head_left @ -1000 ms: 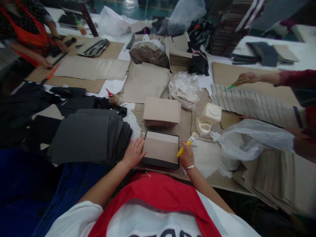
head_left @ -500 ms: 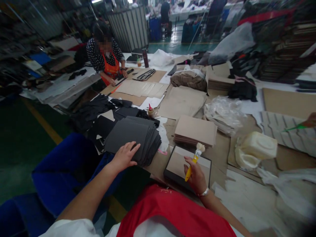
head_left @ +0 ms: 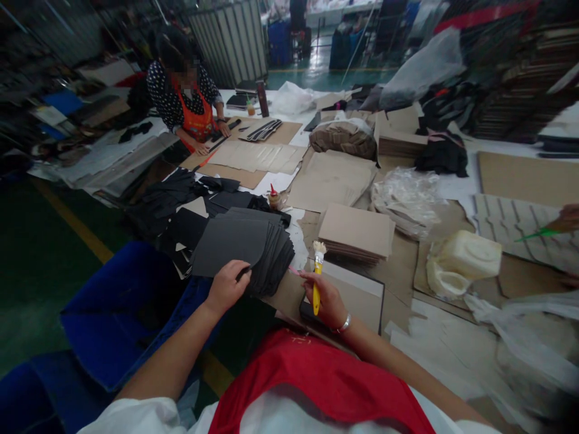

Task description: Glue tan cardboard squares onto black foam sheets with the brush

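My left hand [head_left: 228,286] is closed on the near edge of the top black sheet [head_left: 230,241], which bends up a little from the stack [head_left: 274,259] beneath it. In my right hand [head_left: 330,301] is a paintbrush [head_left: 318,265] with a yellow handle, its pale bristles pointing up and away from me. That hand hovers over the left part of a beige board [head_left: 357,295] with a dark border. Just behind this board lies a pile of beige boards [head_left: 355,226]. My right fingertips are close to the black stack's right side.
A blue bin [head_left: 122,319] stands left of the table edge. At the right are a cut-open plastic jug [head_left: 470,259] and crumpled clear plastic [head_left: 407,196]. A small bottle [head_left: 274,198] with a red tip stands behind the stack. A co-worker [head_left: 190,102] works at the far left; another person's hand [head_left: 569,218] shows at right.
My left hand has gone from lying spread on the black stack to gripping the top sheet's edge. My right hand has moved left with the brush, which now stands more upright.
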`<state>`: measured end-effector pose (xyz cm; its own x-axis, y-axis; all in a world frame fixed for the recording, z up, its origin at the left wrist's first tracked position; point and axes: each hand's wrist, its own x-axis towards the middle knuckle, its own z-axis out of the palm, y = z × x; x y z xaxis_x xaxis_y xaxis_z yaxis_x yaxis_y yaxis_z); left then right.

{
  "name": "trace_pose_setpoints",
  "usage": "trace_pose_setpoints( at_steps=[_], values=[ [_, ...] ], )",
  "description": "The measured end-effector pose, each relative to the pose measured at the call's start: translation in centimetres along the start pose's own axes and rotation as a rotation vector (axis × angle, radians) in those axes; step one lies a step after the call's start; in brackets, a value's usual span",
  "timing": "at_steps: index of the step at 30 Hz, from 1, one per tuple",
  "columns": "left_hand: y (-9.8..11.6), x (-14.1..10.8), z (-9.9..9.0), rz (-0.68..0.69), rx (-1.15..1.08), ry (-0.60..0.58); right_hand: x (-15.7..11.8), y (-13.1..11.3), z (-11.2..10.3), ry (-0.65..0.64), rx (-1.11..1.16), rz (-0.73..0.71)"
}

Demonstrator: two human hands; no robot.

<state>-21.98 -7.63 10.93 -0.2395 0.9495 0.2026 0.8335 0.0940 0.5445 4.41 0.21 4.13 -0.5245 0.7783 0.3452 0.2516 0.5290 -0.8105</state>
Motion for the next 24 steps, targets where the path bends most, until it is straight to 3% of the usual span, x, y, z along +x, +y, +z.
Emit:
trace_pose_setpoints(
  at_steps=[3,5,7,10,12,14,16,18,20,24],
  values=[
    [-0.6,0.3,-0.7,-0.379,-0.47,0.374,0.2,-0.1,-0.1,0.005,0.041,0.04],
    [-0.7,0.7,-1.6,-0.525,-0.782,0.575,0.3,0.0,-0.3,0.016,0.068,0.066],
    [-0.3,1.0,-2.5,-0.521,-0.919,0.705,0.5,0.0,-0.4,0.022,0.128,0.098],
    [1.4,0.4,-2.9,-0.352,-0.608,0.826,1.0,-0.5,-0.6,0.027,0.298,0.169],
    [3.0,-0.5,-1.9,-0.102,-0.249,0.708,1.5,-1.2,-0.9,0.046,0.442,0.231],
    [4.5,-1.6,0.4,0.244,-0.016,0.442,1.8,-1.6,-1.3,0.09,0.544,0.302],
    [5.9,-2.6,3.6,0.566,0.052,0.193,1.8,-1.4,-1.7,0.187,0.489,0.37],
    [7.0,-3.5,7.2,0.776,0.06,0.049,1.2,-0.3,-2.4,0.295,0.282,0.426],
    [7.6,-4.1,10.5,0.873,0.078,-0.057,-0.3,1.6,-3.3,0.361,0.071,0.468],
    [7.1,-4.3,15.0,0.875,0.184,-0.245,-5.7,5.7,-5.9,0.371,-0.105,0.513]
  ],
)
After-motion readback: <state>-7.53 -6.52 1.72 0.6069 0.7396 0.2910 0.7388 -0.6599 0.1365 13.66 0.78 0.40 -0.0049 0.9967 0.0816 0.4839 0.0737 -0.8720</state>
